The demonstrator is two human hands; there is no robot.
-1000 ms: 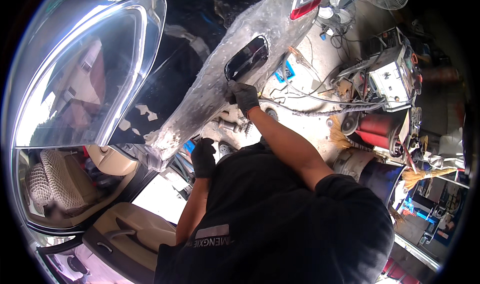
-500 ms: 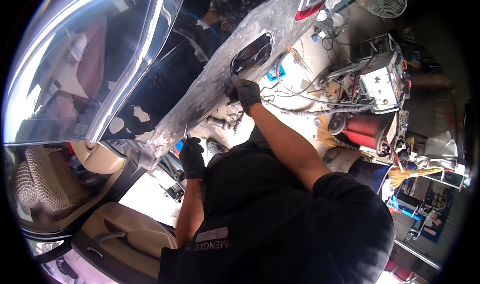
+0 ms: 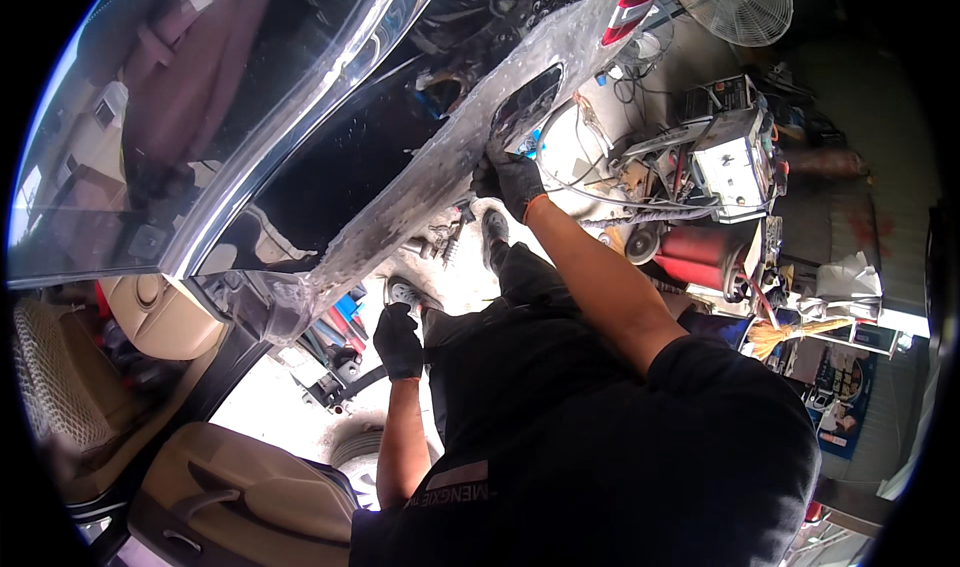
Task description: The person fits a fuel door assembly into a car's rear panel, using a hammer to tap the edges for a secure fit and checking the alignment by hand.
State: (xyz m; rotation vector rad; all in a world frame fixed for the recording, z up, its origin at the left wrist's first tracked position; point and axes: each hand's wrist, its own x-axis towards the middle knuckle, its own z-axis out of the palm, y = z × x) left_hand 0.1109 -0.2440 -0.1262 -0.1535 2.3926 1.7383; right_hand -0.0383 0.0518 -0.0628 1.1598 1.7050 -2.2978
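Note:
A car's rear side panel (image 3: pixel 430 167) runs diagonally across the view, with a dull grey sanded band along the glossy black paint. A dark, rounded patch (image 3: pixel 530 102) interrupts the grey near the red tail light (image 3: pixel 630 7). Just below that patch, my right hand (image 3: pixel 517 182), in a black glove, rests against the panel's outer edge. Its fingers are curled, and whatever they hold is hidden. Lower down, my left hand (image 3: pixel 399 343), also gloved in black, is closed in front of my body, apart from the panel. I cannot make out what is in it.
An open car door (image 3: pixel 240 487) with beige trim is at lower left, beside a beige seat (image 3: pixel 60 367). Tools (image 3: pixel 335 337) and a tire (image 3: pixel 360 447) are on the floor. To the right stand a fan (image 3: pixel 735 2), a white machine (image 3: pixel 735 162), hoses and a red cylinder (image 3: pixel 700 257).
My view has shifted, bringing both shoes into sight. The right hand stays at the panel's edge. My left hand now sits farther from the panel, and the thin tip above it no longer shows.

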